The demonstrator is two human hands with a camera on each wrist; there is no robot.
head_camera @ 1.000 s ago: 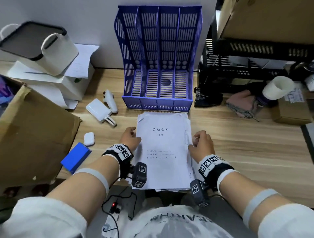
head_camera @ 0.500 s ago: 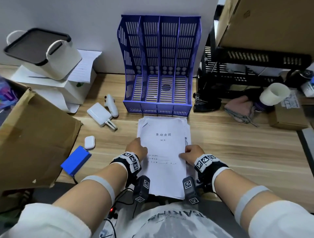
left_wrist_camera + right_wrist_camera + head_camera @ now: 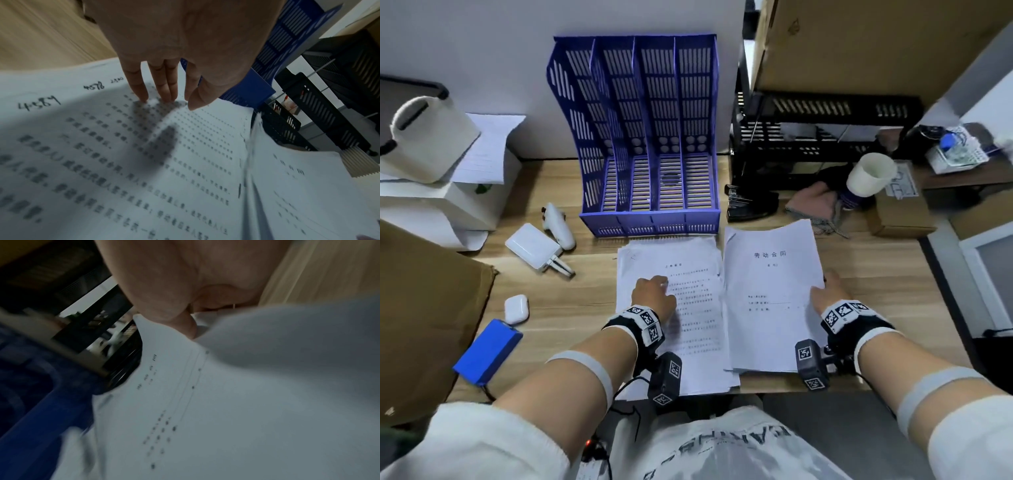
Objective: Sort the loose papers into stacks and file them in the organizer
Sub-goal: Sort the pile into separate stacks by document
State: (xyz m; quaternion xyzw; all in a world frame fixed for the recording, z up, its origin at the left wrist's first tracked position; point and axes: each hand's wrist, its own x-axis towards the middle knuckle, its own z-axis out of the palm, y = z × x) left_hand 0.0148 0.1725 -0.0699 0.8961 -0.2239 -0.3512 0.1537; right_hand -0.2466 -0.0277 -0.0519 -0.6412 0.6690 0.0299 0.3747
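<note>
A pile of printed papers (image 3: pixel 688 329) lies on the wooden desk in front of the blue four-slot organizer (image 3: pixel 650 144). My left hand (image 3: pixel 654 291) presses on the pile with straight fingers (image 3: pixel 162 87) touching the top sheet (image 3: pixel 123 162). To the right, a titled cover document (image 3: pixel 770 298) sits beside the pile, slightly overlapping it. My right hand (image 3: pixel 828 291) pinches its right edge, thumb (image 3: pixel 187 327) on top of the paper (image 3: pixel 226 418). The fingers under the sheet are hidden.
A black tray rack (image 3: pixel 825 137), a pink cloth (image 3: pixel 815 205) and a white cup (image 3: pixel 869 174) stand at the right. White chargers (image 3: pixel 534 250), an earbud case (image 3: pixel 516 309) and a blue box (image 3: pixel 486 353) lie to the left. A cardboard box (image 3: pixel 424 315) fills the near left.
My right hand has taken the cover document off the pile and moved it to the right. My left hand has moved onto the newly exposed text page.
</note>
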